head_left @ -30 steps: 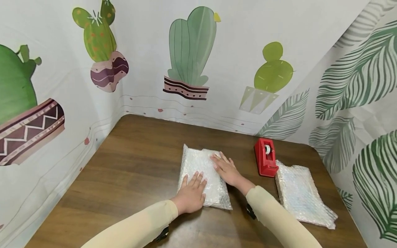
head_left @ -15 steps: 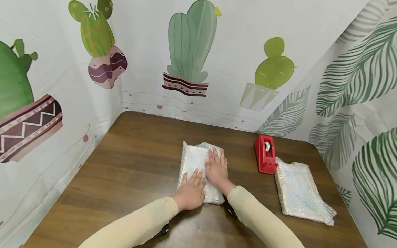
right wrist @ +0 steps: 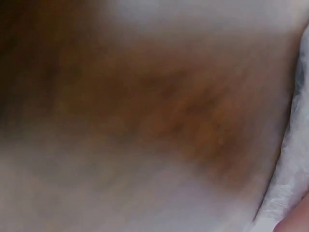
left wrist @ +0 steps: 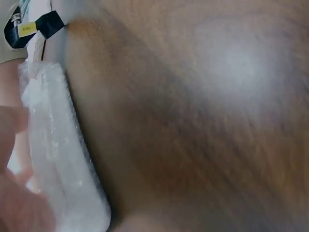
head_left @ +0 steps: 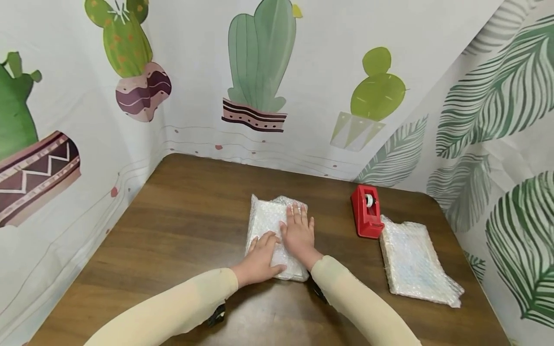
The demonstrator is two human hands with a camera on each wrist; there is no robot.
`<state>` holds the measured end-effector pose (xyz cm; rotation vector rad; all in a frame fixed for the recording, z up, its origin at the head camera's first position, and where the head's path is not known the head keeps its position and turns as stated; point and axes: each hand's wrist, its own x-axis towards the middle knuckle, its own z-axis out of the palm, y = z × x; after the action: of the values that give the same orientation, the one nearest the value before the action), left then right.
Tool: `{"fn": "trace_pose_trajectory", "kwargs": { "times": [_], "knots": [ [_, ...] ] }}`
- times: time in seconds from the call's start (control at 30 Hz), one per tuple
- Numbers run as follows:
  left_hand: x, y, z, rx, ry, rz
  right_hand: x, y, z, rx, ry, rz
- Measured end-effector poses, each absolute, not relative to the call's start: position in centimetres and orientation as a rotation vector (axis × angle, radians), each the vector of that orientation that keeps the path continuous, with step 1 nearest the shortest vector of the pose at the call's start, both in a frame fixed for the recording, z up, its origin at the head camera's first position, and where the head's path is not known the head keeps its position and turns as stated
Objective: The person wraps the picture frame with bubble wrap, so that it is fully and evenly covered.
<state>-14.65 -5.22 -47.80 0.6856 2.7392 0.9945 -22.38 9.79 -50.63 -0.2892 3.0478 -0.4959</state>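
A flat package in bubble wrap (head_left: 265, 215) lies on the brown wooden table in the head view. My right hand (head_left: 299, 236) rests flat on its right side, fingers straight and pointing away from me. Over the lower left part is my left hand (head_left: 257, 262), its fingers slightly bent and its thumb spread to the right. The left wrist view shows the package's rounded side (left wrist: 67, 159) with blurred fingers (left wrist: 21, 208) over it. In the right wrist view only a strip of the wrap (right wrist: 292, 164) shows at the right edge.
A red tape dispenser (head_left: 367, 214) holding a white roll stands to the right. Beside it lies a second bubble-wrapped package (head_left: 415, 262), near the table's right edge. A cloth backdrop printed with cacti and leaves (head_left: 195, 72) borders the table (head_left: 186, 211) at the back and sides.
My right hand has moved left and turned to point forward, and the wrap's right flap now lies folded in. My left hand's fingers have bent and its thumb has spread.
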Motion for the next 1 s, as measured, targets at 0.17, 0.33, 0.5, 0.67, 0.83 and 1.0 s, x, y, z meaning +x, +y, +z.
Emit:
{"fn": "trace_pose_trajectory", "kwargs": {
  "times": [0.17, 0.33, 0.5, 0.67, 0.83, 1.0],
  "knots": [
    [-16.2, -7.7, -48.3, 0.871, 2.826, 0.824, -22.6, 9.7, -50.9, -0.268, 3.032, -0.459],
    [-18.4, -8.9, -49.1, 0.832, 2.872, 0.504, -22.4, 9.5, -50.9, -0.223, 3.017, -0.458],
    [-19.5, -8.7, -48.8, 0.807, 2.787, 0.438, -22.4, 9.1, -50.5, -0.185, 3.011, -0.432],
    [-19.4, -8.5, -48.8, 0.824, 2.787, 0.492, -22.3, 10.2, -50.1, -0.302, 2.992, -0.713],
    [-19.4, -8.3, -49.6, 0.841, 2.788, 0.551, -21.2, 13.5, -50.2, -0.486, 2.877, -1.089],
    [-19.5, -8.6, -50.1, 0.848, 2.809, 0.596, -19.5, 14.2, -50.4, -0.556, 2.893, -0.79]
  ]
}}
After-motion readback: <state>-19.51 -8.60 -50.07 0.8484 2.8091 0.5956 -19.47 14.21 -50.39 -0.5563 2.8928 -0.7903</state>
